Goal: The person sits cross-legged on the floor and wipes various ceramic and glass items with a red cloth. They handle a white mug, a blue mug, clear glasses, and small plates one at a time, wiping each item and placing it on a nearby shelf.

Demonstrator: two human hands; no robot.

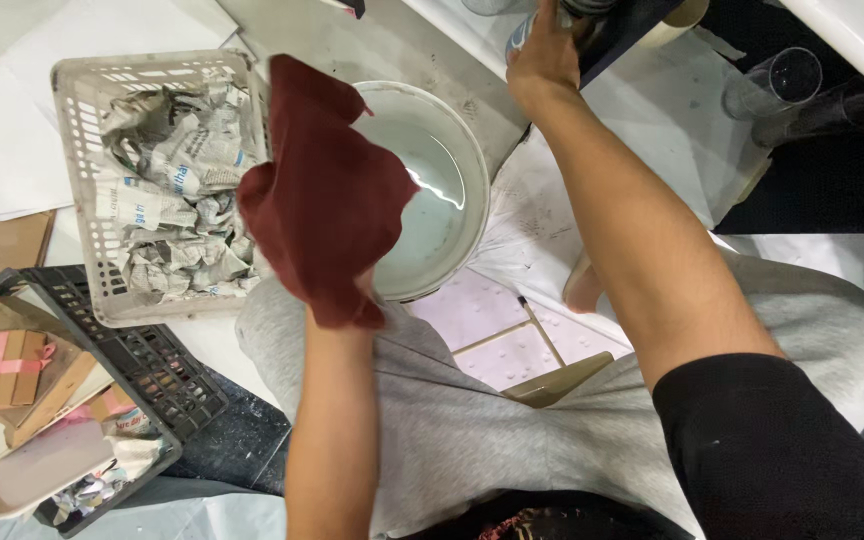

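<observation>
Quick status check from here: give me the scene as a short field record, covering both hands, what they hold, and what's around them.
left hand: raised over the lap, holding a dark red cloth, mostly hidden by it
right hand: stretched far forward, on a dark object at the top edge; grip unclear
bucket: white, with clear liquid, partly behind the cloth
basket: pale plastic, full of crumpled newspaper, left of the bucket
black crate: lower left, holding a tray with a small box tied with pink ribbon

Head camera looks steeply down (close range).
</observation>
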